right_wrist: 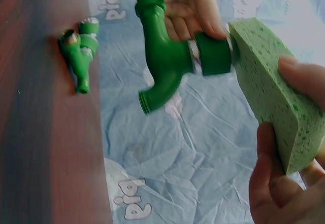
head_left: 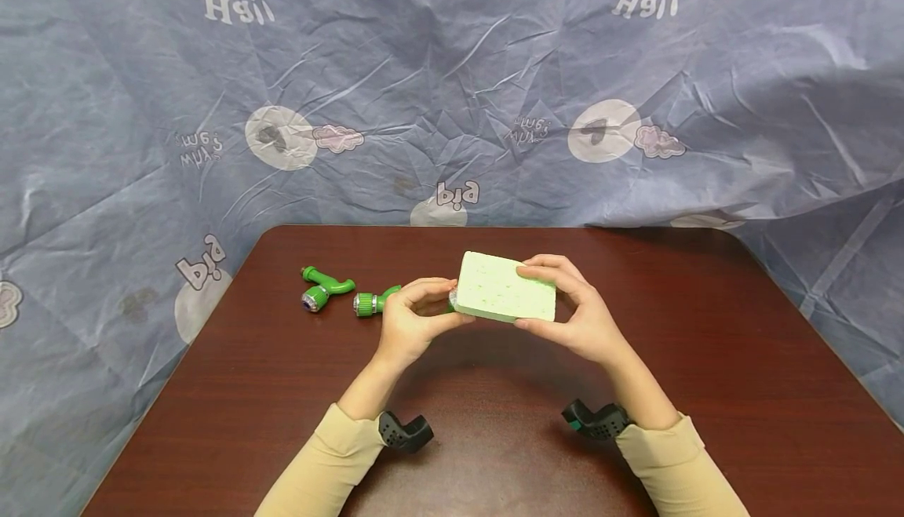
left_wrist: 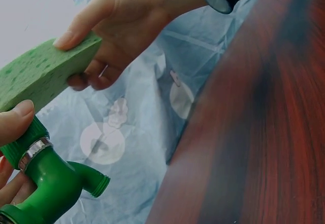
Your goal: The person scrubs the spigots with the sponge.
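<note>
My left hand (head_left: 410, 321) holds a green faucet (right_wrist: 165, 61) by its ridged knob, raised over the table. Its curved spout and brass-threaded inlet show in the right wrist view. From the head view the sponge hides most of this faucet. With thumb and fingers, my right hand (head_left: 586, 313) grips a pale green sponge (head_left: 503, 285) at one end. The sponge's other end lies against the end face of the knob (left_wrist: 30, 135), close by the left thumb.
Two more green faucets lie on the dark red-brown table (head_left: 466, 423): one faucet (head_left: 326, 288) at the far left, another faucet (head_left: 370, 303) partly behind my left hand. A blue-grey printed cloth (head_left: 452, 93) hangs behind the table.
</note>
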A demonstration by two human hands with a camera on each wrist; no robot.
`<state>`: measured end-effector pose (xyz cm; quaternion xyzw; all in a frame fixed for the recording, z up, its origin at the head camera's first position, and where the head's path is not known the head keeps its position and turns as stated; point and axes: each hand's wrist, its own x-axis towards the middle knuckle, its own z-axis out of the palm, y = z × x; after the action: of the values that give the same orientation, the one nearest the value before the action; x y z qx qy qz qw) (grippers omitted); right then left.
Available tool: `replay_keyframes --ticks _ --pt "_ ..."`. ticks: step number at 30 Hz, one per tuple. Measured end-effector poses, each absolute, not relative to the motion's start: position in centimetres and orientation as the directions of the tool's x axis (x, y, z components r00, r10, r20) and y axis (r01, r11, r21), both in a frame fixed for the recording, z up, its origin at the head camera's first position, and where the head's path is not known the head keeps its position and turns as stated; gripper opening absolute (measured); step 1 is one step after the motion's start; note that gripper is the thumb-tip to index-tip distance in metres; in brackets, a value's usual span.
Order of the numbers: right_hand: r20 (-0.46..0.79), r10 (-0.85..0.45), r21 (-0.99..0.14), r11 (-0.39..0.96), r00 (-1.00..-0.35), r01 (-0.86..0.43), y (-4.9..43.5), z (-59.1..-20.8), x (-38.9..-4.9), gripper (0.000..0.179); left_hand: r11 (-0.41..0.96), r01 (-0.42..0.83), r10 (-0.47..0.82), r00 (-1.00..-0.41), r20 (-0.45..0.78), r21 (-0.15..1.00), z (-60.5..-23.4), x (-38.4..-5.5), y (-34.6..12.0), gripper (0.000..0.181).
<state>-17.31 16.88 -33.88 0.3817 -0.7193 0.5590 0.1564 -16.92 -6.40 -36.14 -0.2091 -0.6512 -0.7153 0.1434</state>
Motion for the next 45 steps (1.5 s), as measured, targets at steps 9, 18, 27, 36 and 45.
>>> replay_keyframes --ticks 9,18,27,36,45 --pt "0.632 -0.275 -0.689 0.23 -0.725 -0.688 15.8 -33.8 -16.7 0.056 -0.087 0.416 0.039 -0.907 0.42 0.905 -36.0 -16.7 -6.3 0.04" --pt "0.647 -0.315 -0.68 0.173 -0.694 -0.712 16.5 -33.7 -17.1 0.056 -0.101 0.445 0.02 -0.894 0.449 0.89 -36.1 -16.9 -6.4 0.04" --pt "0.613 -0.317 -0.701 0.203 -0.724 -0.683 15.8 -33.8 -16.8 0.054 -0.076 0.43 0.042 -0.9 0.434 0.9 -36.2 -16.5 -5.8 0.037" --pt "0.619 -0.233 -0.717 0.221 -0.75 -0.661 16.7 -33.6 -17.2 0.055 -0.081 0.429 0.138 -0.889 0.436 0.9 -38.3 -18.4 -6.9 0.056" --pt "0.598 -0.178 -0.751 0.218 -0.782 -0.624 17.8 -34.1 -18.0 0.054 0.066 0.44 0.288 -0.868 0.405 0.896 -35.5 -17.6 -8.6 0.04"
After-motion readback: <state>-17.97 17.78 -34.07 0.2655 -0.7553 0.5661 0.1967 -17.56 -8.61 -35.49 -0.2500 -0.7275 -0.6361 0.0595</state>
